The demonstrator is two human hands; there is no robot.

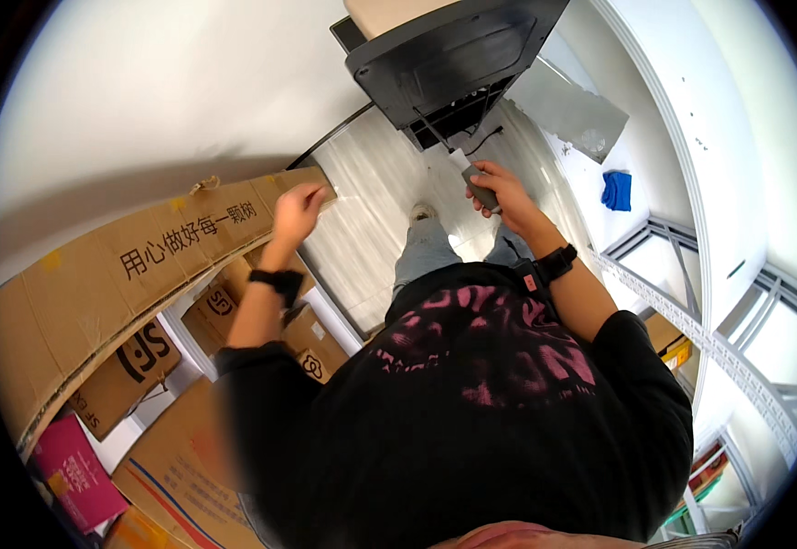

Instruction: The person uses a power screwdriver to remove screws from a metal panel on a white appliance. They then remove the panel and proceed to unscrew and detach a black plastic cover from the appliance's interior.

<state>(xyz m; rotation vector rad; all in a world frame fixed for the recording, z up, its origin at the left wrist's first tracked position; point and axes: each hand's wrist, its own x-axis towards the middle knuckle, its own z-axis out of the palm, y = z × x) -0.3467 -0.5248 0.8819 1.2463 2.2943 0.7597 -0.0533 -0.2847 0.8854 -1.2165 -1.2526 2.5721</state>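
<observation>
My right hand (502, 192) is closed around a small grey-handled tool (481, 188) with a white flat end pointing forward and left. I cannot make out exactly what kind of tool it is. It is held above the floor, in front of my legs. My left hand (298, 215) is raised beside the end of a long cardboard box (188, 224), its fingers curled in. Nothing shows in those fingers, and whether they touch the carton is unclear. Just beyond the tool stands a large black casing (453, 64) with a beige part on top and a dark cable (485, 139) below.
Shelves on my left hold several brown cartons (128, 375) and a magenta box (76, 471). A torn-edged grey sheet (572, 110) and a blue cloth (616, 190) are at the right, near a white metal rack (709, 343). Pale flooring (353, 229) runs between.
</observation>
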